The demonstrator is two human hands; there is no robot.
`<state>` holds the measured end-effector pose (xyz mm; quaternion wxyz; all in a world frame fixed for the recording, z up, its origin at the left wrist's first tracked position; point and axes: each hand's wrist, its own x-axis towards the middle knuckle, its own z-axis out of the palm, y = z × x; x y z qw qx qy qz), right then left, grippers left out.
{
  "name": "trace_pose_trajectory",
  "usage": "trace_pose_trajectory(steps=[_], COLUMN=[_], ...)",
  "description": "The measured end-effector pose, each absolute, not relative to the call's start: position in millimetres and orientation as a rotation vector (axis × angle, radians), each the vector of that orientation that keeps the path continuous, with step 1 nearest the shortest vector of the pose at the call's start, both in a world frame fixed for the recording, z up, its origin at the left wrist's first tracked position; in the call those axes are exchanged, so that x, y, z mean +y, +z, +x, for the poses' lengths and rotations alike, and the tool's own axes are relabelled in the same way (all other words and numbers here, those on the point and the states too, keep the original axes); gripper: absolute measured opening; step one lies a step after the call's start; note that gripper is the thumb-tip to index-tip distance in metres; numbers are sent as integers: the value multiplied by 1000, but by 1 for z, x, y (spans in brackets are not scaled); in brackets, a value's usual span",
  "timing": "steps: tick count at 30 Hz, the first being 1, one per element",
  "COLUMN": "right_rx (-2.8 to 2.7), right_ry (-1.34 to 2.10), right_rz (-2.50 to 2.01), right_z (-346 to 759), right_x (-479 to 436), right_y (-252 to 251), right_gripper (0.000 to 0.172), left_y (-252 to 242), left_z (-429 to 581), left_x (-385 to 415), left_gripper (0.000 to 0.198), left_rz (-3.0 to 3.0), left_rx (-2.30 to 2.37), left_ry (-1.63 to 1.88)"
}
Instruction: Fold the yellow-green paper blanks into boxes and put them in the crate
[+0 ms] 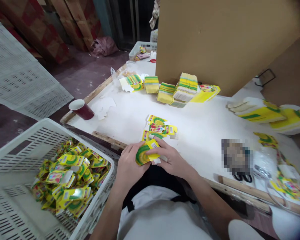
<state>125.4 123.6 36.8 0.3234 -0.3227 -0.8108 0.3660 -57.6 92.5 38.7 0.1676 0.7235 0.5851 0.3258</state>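
A small yellow and green carton (143,154) is held between my two hands over the table's near edge. My left hand (130,163) wraps round its left side. My right hand (170,156) has its fingers at the carton's right end, by the flaps. White finger covers show on some right fingertips. Just beyond lie several flat printed carton blanks (158,127) on the white tabletop (202,123). To my left, a white plastic basket (48,125) holds a heap of folded cartons (71,160).
Stacks of carton blanks (186,87) stand along the back, before a large cardboard sheet (210,36). A dark red cup (83,110) is tipped at the left edge. Black-handled scissors (243,178) and more blanks (262,115) are at the right.
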Motion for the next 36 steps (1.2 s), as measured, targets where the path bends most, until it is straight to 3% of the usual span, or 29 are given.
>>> trace_pose_trajectory(steps=[5, 11, 22, 27, 36], right_rx=[-1963, -1946, -2099, -1994, -1687], right_ry=[798, 743, 855, 998, 798], right_rz=[-979, -967, -924, -904, -1012], right_z=[132, 133, 133, 130, 113], right_x=[121, 121, 120, 121, 125], right_y=[33, 30, 32, 34, 20], right_gripper=[30, 26, 27, 60, 45], left_y=[39, 31, 33, 33, 23], left_z=[-59, -69, -65, -57, -36], left_x=[94, 97, 101, 98, 87], left_gripper=[73, 45, 41, 37, 33], left_rz=[1611, 865, 785, 816, 749], left_rx=[1636, 1352, 1299, 1284, 1260], left_ry=[1206, 1445, 1605, 1614, 1538])
